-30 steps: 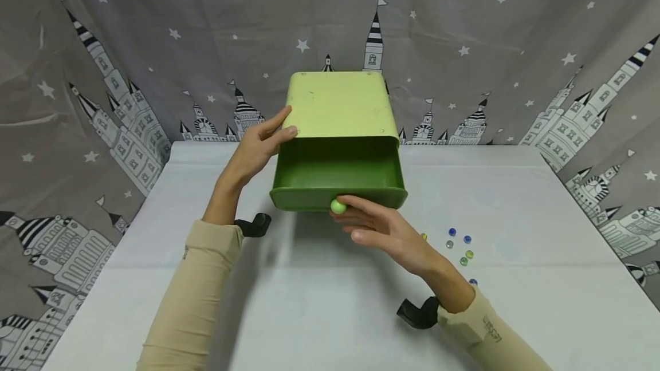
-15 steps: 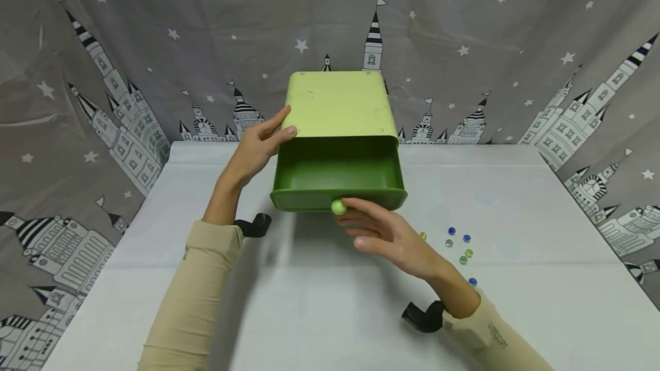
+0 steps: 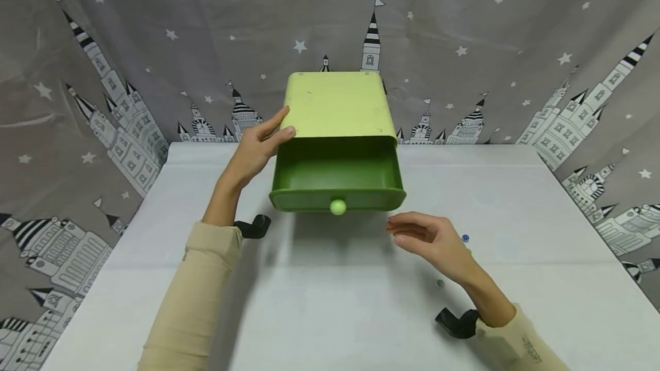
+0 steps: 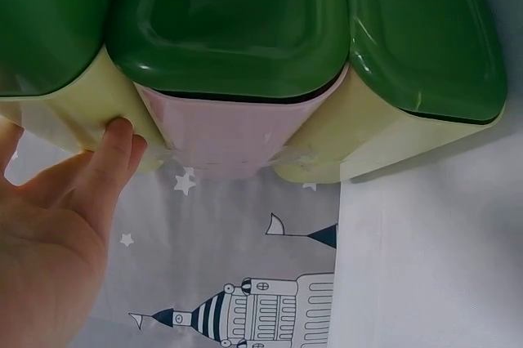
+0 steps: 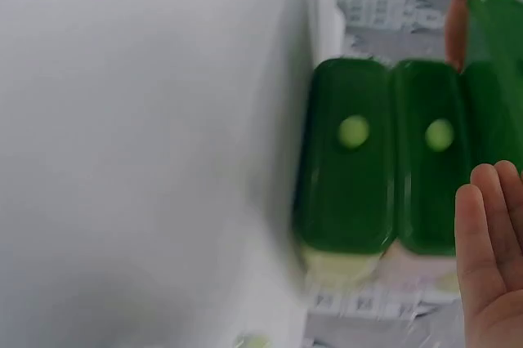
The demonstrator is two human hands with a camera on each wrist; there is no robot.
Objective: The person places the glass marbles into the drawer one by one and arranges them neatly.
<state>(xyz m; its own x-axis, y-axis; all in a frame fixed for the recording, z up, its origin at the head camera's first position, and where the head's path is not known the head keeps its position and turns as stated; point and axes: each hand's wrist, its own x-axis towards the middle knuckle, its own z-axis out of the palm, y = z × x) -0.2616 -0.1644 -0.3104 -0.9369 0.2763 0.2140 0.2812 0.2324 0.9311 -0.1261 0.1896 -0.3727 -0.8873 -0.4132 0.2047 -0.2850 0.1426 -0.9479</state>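
Observation:
A small drawer unit with a pale yellow-green top (image 3: 337,102) stands at the back of the table. Its top green drawer (image 3: 299,200) is pulled out and looks empty, with a light green round knob (image 3: 338,206) on the front. My left hand (image 3: 252,150) rests against the unit's left side and top edge, fingers fairly straight. In the left wrist view, its fingers touch the yellow side panel (image 4: 135,123). My right hand (image 3: 433,242) hovers right of the drawer, fingers loosely bent, holding nothing. Near it lie a blue marble (image 3: 466,238) and a greenish marble (image 3: 440,283).
Below the open drawer are two further green drawer fronts, a middle one (image 4: 237,29) in a pink section and a lower one (image 4: 433,46), both shut. White cloth (image 3: 330,314) covers the table. A grey castle-print curtain (image 3: 206,27) hangs behind.
My right hand has let go of the knob and moved right and slightly down, covering most of the marbles. The drawer stays out; the left hand stays on the unit.

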